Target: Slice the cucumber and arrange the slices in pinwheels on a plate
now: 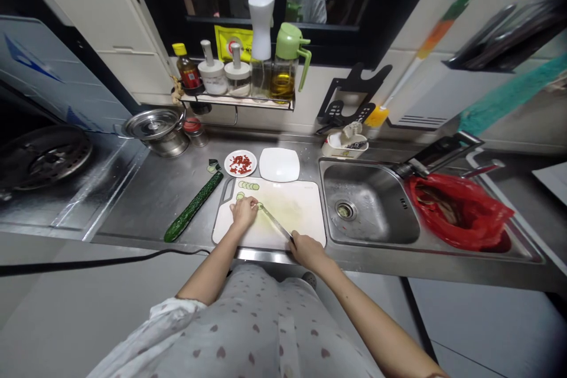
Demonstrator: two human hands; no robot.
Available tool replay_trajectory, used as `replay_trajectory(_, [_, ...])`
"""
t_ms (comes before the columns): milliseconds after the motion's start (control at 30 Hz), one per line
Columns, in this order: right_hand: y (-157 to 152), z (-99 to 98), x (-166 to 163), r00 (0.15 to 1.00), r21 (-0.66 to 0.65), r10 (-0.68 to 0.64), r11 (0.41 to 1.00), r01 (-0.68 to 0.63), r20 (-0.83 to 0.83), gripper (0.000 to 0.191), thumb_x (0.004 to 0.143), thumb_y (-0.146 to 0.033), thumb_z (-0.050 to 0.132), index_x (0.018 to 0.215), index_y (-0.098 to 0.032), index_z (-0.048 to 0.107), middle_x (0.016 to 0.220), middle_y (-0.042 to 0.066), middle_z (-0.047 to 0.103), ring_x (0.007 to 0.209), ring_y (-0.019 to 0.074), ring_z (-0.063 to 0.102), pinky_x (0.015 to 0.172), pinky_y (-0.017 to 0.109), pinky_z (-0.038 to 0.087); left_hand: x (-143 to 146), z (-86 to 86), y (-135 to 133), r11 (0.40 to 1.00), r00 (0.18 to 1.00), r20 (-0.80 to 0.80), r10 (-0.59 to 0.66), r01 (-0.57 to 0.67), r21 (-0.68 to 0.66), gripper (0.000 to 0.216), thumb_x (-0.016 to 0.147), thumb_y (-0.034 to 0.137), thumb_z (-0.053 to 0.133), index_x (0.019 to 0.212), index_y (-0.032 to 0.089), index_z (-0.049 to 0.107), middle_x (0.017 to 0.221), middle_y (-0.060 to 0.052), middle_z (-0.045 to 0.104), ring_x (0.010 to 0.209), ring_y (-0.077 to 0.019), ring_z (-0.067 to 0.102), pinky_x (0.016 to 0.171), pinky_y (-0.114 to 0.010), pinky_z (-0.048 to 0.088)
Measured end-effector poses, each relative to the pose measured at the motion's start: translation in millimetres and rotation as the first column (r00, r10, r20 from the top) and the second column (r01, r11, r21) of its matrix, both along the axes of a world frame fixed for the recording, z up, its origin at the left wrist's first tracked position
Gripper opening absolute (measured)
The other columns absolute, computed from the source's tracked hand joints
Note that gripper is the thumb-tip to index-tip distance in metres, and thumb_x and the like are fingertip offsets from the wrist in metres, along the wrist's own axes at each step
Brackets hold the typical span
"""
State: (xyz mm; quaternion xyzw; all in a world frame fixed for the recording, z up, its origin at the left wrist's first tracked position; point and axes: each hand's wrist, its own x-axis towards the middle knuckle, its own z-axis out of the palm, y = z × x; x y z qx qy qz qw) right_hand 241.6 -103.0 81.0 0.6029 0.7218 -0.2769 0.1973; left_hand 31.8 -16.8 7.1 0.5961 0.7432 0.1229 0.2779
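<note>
My right hand [306,250] is wrapped round the handle of a knife [277,223], whose blade points up and left over the white cutting board [305,207]. At the blade's tip lies a small pale-green cucumber slice [260,206], with the fingertips of my left hand [244,212] closed on its edge. A short row of overlapping cucumber slices [249,186] lies at the board's upper left, and a few more slices [240,195] show just above my left hand. Left of the board, a long dark-green cucumber [194,207] rests on the steel counter.
Behind the board stand a plate of chopped red pieces [240,163] and a white square plate [279,164]. The sink [370,207] is on the right, with a red plastic bag [456,212] beyond it. A lidded pot [157,130] stands left, below the condiment rack [239,100].
</note>
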Motion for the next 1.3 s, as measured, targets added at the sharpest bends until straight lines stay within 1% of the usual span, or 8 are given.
replay_trajectory(167, [8, 1.8, -5, 1.0, 0.007, 0.014, 1.0, -0.014, -0.01, 0.029, 0.096, -0.031, 0.036, 0.115, -0.017, 0.053, 0.106, 0.016, 0.068, 0.1, 0.027, 0.065, 0.074, 0.033, 0.043, 1, 2.1, 0, 1.0, 1.0, 0.0, -0.007, 0.007, -0.025, 0.02, 0.083, 0.025, 0.054, 0.098, 0.026, 0.068, 0.101, -0.005, 0.069, 0.108, -0.0254, 0.056, 0.093, -0.041, 0.031])
replay_trajectory(400, [13, 9.2, -6, 0.999, 0.006, 0.048, 0.999, -0.048, 0.005, 0.03, 0.096, -0.029, 0.036, 0.116, -0.016, 0.054, 0.107, 0.016, 0.068, 0.1, 0.0271, 0.065, 0.075, 0.034, 0.044, 1, 3.7, 2, 0.999, 1.0, 0.006, -0.004, 0.004, -0.041, 0.02, 0.083, 0.024, 0.055, 0.098, 0.027, 0.068, 0.1, -0.005, 0.068, 0.109, -0.0252, 0.056, 0.093, -0.041, 0.031])
replay_trajectory(533, [20, 13.5, 0, 0.993, 0.027, 0.11, 0.993, -0.112, 0.05, 0.031, 0.097, -0.026, 0.035, 0.118, -0.014, 0.054, 0.107, 0.018, 0.068, 0.102, 0.028, 0.065, 0.077, 0.035, 0.045, 1, 3.9, 2, 0.999, 1.0, -0.001, -0.015, 0.015, -0.041, 0.019, 0.084, 0.025, 0.055, 0.098, 0.027, 0.067, 0.101, -0.005, 0.067, 0.109, -0.0248, 0.056, 0.092, -0.04, 0.031])
replay_trajectory(700, [38, 18.0, 9, 0.976, 0.067, 0.192, 0.978, -0.199, 0.099, 0.031, 0.096, -0.024, 0.037, 0.119, -0.013, 0.055, 0.107, 0.021, 0.068, 0.104, 0.0296, 0.064, 0.08, 0.037, 0.046, 2, 3.5, 1, 0.999, 1.0, -0.019, -0.023, 0.022, -0.028, 0.019, 0.084, 0.022, 0.054, 0.099, 0.026, 0.066, 0.101, -0.005, 0.067, 0.109, -0.0251, 0.056, 0.092, -0.04, 0.031])
replay_trajectory(867, [47, 18.2, 16, 0.963, 0.092, 0.24, 0.963, -0.252, 0.125, 0.031, 0.096, -0.02, 0.037, 0.119, -0.013, 0.057, 0.104, 0.02, 0.069, 0.102, 0.0289, 0.066, 0.081, 0.037, 0.046, 3, 3.9, 1, 0.999, 0.998, -0.044, -0.041, 0.04, -0.027, 0.021, 0.084, 0.02, 0.054, 0.101, 0.026, 0.064, 0.102, -0.006, 0.066, 0.109, -0.0254, 0.055, 0.091, -0.04, 0.031])
replay_trajectory(1100, [48, 11.5, 23, 0.966, 0.139, 0.226, 0.96, -0.243, 0.127, 0.031, 0.097, -0.022, 0.037, 0.119, -0.016, 0.058, 0.105, 0.019, 0.069, 0.102, 0.0275, 0.066, 0.082, 0.036, 0.046, 3, 4.2, 3, 0.998, 0.997, -0.062, -0.046, 0.043, -0.049, 0.024, 0.084, 0.02, 0.053, 0.105, 0.027, 0.063, 0.103, -0.007, 0.066, 0.108, -0.0258, 0.055, 0.092, -0.041, 0.031])
replay_trajectory(1300, [41, 7.1, 29, 0.98, 0.133, 0.166, 0.975, -0.181, 0.114, 0.029, 0.097, -0.029, 0.039, 0.115, -0.019, 0.06, 0.106, 0.016, 0.069, 0.101, 0.0259, 0.065, 0.079, 0.032, 0.043, 4, 4.7, 4, 0.998, 0.998, -0.057, -0.042, 0.039, -0.048, 0.019, 0.083, 0.02, 0.055, 0.1, 0.026, 0.063, 0.103, -0.006, 0.066, 0.108, -0.0252, 0.055, 0.092, -0.041, 0.031])
